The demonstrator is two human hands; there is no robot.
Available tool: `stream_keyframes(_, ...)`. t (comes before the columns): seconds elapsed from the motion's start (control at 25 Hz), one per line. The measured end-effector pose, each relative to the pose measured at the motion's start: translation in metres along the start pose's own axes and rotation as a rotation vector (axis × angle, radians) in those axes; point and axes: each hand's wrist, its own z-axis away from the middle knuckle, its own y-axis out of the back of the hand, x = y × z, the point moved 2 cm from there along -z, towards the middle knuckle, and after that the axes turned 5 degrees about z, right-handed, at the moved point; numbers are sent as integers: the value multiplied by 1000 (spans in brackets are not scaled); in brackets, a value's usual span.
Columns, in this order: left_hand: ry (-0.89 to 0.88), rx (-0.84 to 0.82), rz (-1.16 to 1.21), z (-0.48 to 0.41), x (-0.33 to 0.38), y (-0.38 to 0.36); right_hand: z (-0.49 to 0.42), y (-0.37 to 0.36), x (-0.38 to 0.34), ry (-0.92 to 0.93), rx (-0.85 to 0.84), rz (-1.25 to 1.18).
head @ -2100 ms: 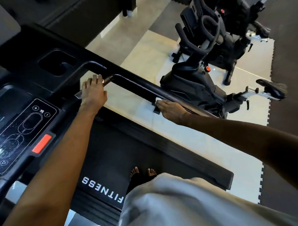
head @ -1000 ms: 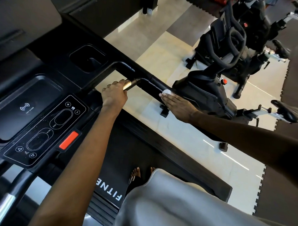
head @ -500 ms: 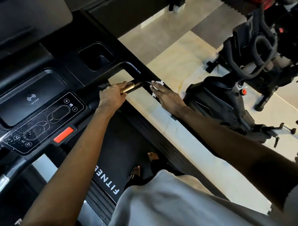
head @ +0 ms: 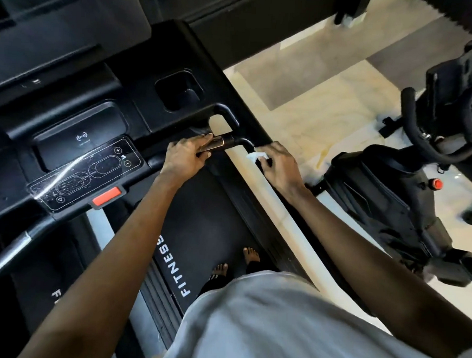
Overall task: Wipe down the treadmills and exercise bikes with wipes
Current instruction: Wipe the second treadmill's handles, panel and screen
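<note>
Two hands work the treadmill [head: 208, 218]: left hand [head: 188, 155] grips handlebar [head: 227, 142]; right hand [head: 280, 166], at its 3 o'clock, apparently pinches wipe [head: 255, 155]. Next: wipe toward 5 o'clock.

White wipe [head: 254, 156] (crumpled) on black treadmill handrail [head: 241, 142].

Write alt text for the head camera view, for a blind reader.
Standing on a treadmill, a person holds a white wipe against its black handrail with the right hand while the left hand grips the metal sensor bar. An exercise bike stands alongside.
</note>
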Motion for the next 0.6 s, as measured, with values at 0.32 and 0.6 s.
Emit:
stream_keyframes(0.32, 45, -23, -11, 2, -2, 3, -32, -14, -15, 3, 25, -46)
stream_keyframes(0.6, 77, 19, 90, 8, -22, 3, -70, -13, -13, -115, 45, -127)
